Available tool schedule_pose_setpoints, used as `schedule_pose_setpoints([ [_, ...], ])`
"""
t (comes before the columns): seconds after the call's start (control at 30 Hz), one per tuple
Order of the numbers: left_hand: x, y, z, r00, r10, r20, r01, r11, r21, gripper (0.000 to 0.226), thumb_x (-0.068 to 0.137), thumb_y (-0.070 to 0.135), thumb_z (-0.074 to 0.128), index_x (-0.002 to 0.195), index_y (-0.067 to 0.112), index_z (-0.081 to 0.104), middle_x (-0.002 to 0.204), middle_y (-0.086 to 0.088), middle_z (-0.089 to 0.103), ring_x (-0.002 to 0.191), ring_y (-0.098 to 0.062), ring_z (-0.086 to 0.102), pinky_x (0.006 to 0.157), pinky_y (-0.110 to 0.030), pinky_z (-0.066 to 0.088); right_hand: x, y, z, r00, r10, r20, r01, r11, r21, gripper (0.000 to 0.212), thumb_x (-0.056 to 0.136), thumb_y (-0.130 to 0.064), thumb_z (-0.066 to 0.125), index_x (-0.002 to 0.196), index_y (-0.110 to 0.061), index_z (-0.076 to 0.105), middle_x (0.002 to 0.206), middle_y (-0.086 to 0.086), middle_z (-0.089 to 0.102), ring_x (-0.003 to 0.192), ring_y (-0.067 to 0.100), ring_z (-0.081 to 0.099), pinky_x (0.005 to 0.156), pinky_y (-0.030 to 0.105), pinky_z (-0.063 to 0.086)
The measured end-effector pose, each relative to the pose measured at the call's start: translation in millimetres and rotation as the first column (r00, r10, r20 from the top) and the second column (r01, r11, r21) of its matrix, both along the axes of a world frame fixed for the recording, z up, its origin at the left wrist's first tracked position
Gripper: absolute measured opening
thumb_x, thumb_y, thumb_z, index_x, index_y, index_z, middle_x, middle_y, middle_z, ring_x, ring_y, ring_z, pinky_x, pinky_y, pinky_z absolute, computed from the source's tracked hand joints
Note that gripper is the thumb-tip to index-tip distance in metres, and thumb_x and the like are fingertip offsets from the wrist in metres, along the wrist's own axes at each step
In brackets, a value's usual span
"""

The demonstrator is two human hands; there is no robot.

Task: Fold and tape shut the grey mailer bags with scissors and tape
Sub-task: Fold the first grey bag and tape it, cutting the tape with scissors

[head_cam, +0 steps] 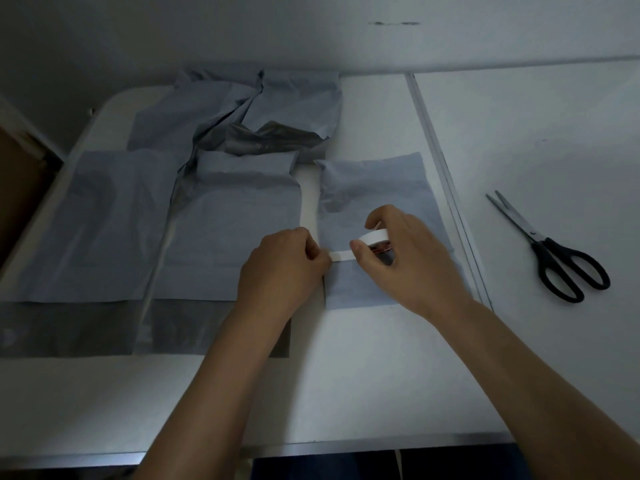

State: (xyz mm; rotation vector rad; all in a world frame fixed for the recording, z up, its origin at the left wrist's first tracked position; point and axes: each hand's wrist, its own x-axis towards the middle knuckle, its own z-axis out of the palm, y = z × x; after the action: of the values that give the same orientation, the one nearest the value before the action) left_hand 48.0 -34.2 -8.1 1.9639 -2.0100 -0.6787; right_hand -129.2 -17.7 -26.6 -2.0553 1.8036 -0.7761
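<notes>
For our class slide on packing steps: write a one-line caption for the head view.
Left hand pinches the tape strip pulled from the roll in the right hand, over a grey mailer; scissors lie nearby.

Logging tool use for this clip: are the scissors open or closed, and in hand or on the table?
Slightly open, on the table. The scissors lie flat, blade tips a little apart, well right of the right hand.

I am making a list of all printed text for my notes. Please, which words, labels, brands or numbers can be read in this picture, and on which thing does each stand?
None can be read.
Tape roll held by the right hand: reddish print on the inner core, too small and blurred to read.
Grey mailer bags: no print visible.
Scissors: no marking visible.
</notes>
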Motion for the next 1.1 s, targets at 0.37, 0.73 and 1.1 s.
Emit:
schedule_pose_setpoints([
  [0.37,-2.3,-5.8,1.8,0.987,-0.089,0.135,0.085,0.996,0.041,0.027,0.087,0.036,0.056,0.07,0.015,0.053,0.075,0.002,0.053,0.066,-0.016,0.052,0.056,-0.028,0.039,-0.1,-1.4,0.8,0.999,-0.036,0.0,0.036,0.999,0.032,0.036,0.085,-0.055,0.046,0.107,-0.027,0.051,0.096,-0.01,0.05,0.088,0.011,0.051,0.072,0.031,0.048],
  [0.73,13.8,-4.2,5.6,0.987,-0.04,0.159,0.037,0.999,0.018,0.019,0.092,0.031,0.052,0.084,0.014,0.055,0.077,0.005,0.054,0.063,-0.006,0.045,0.052,-0.025,0.036,-1.1,0.4,6.7,0.999,-0.022,-0.032,0.024,0.996,0.083,0.039,0.086,-0.056,0.047,0.115,-0.029,0.05,0.105,-0.012,0.052,0.098,0.009,0.047,0.073,0.026,0.039],
  [1.1,-10.1,27.0,-17.9,0.927,-0.367,0.083,0.373,0.869,-0.326,0.039,0.079,0.013,0.042,0.11,0.009,0.066,0.098,-0.006,0.059,0.087,-0.023,0.054,0.063,-0.044,0.05,-1.4,-3.7,10.3,1.0,0.017,-0.024,-0.014,0.992,0.129,0.042,0.085,-0.058,0.046,0.11,-0.025,0.05,0.102,-0.007,0.053,0.098,0.014,0.047,0.082,0.036,0.047],
])
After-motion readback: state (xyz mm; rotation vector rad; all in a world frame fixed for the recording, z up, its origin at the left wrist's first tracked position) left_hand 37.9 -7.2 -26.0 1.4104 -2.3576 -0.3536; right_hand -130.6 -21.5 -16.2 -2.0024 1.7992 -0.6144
